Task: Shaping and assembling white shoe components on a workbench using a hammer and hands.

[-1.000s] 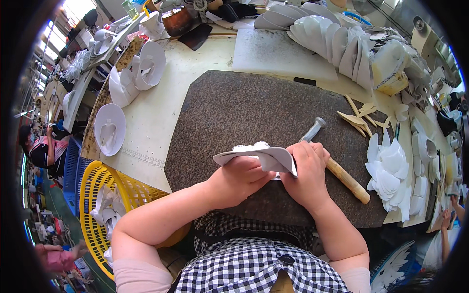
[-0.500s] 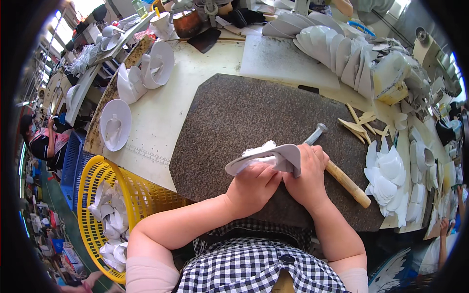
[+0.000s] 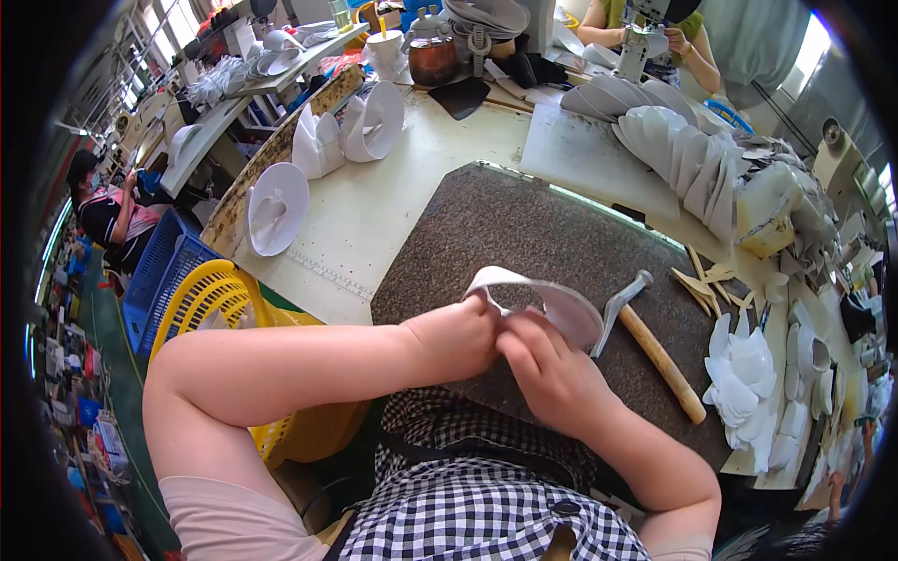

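Observation:
Over the near half of a dark speckled slab, my two hands hold a white, curved shoe upper bent into an open loop. My left hand is closed at its left end, with the fingertips hidden. Slightly blurred, my right hand has its bent fingers pressed against the near side of the upper. A hammer with a wooden handle lies on the slab just right of my right hand. Pale flat slips lie beyond it, and a pile of white cut pieces is at the right.
Several formed white uppers stand on the table at the left. A yellow basket is below them, partly behind my left forearm. Fanned white pieces line the back right. Across the table, another person's hands are beside a sewing machine.
The upper has been turned, so its loop now faces up. My left forearm has swung up across the basket. The view has shifted, bringing the person across the table further into sight.

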A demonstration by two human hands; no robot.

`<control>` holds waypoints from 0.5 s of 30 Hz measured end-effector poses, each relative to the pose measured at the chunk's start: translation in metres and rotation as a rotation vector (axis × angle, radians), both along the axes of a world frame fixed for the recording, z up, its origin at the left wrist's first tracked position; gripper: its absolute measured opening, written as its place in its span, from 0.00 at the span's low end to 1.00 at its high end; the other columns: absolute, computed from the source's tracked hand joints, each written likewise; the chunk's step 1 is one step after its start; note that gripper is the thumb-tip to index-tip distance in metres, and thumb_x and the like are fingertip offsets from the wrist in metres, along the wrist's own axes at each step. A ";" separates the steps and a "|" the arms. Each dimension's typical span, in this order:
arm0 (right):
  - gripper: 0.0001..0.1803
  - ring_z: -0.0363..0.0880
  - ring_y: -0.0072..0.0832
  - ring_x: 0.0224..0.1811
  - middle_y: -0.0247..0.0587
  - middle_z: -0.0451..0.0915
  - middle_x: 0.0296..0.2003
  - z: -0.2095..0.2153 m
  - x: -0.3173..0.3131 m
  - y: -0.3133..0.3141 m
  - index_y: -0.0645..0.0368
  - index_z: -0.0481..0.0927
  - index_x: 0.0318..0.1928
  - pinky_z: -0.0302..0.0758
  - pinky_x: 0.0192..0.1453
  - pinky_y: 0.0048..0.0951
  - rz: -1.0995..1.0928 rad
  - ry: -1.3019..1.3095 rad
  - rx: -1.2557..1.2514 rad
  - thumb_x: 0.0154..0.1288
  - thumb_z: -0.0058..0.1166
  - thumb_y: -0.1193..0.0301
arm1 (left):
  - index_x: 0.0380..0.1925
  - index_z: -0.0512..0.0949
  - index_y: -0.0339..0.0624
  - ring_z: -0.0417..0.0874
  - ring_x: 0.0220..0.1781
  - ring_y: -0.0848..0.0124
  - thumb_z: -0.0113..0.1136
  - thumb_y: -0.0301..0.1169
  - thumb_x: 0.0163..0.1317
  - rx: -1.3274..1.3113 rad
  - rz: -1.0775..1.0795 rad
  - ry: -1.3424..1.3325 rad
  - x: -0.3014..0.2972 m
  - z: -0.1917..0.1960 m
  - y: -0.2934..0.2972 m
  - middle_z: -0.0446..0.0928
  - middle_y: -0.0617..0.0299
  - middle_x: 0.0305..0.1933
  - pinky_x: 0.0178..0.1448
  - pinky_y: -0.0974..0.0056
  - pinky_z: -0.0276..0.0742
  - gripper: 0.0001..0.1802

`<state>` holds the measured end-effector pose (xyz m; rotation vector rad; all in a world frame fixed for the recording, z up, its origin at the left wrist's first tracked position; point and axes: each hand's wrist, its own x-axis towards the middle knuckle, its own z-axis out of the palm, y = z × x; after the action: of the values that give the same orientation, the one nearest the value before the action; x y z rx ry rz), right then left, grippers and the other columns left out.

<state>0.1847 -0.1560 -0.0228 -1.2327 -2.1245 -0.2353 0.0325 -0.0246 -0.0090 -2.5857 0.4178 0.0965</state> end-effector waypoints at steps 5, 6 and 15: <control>0.16 0.77 0.37 0.40 0.47 0.76 0.41 -0.029 0.003 0.010 0.64 0.73 0.46 0.75 0.46 0.35 -0.403 -0.253 -0.306 0.57 0.48 0.72 | 0.44 0.76 0.39 0.77 0.49 0.59 0.48 0.36 0.59 0.219 -0.021 -0.087 -0.020 -0.025 -0.013 0.78 0.58 0.42 0.60 0.55 0.67 0.17; 0.15 0.78 0.38 0.40 0.46 0.76 0.39 -0.030 0.003 0.008 0.62 0.74 0.46 0.75 0.46 0.36 -0.357 -0.248 -0.410 0.57 0.48 0.73 | 0.44 0.76 0.39 0.77 0.49 0.59 0.48 0.36 0.59 0.216 -0.021 -0.085 -0.022 -0.025 -0.015 0.78 0.58 0.42 0.60 0.55 0.67 0.17; 0.15 0.76 0.33 0.40 0.41 0.76 0.35 -0.041 0.006 0.009 0.64 0.76 0.43 0.76 0.46 0.32 -0.380 -0.120 -0.189 0.55 0.49 0.72 | 0.48 0.73 0.25 0.77 0.41 0.58 0.48 0.33 0.57 -0.163 0.385 -0.294 0.008 -0.042 -0.025 0.75 0.47 0.42 0.54 0.56 0.72 0.23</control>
<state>0.1911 -0.1472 -0.0639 -1.7729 -2.0327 -0.2836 0.0403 -0.0495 -0.0507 -2.7509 -0.1879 -0.1899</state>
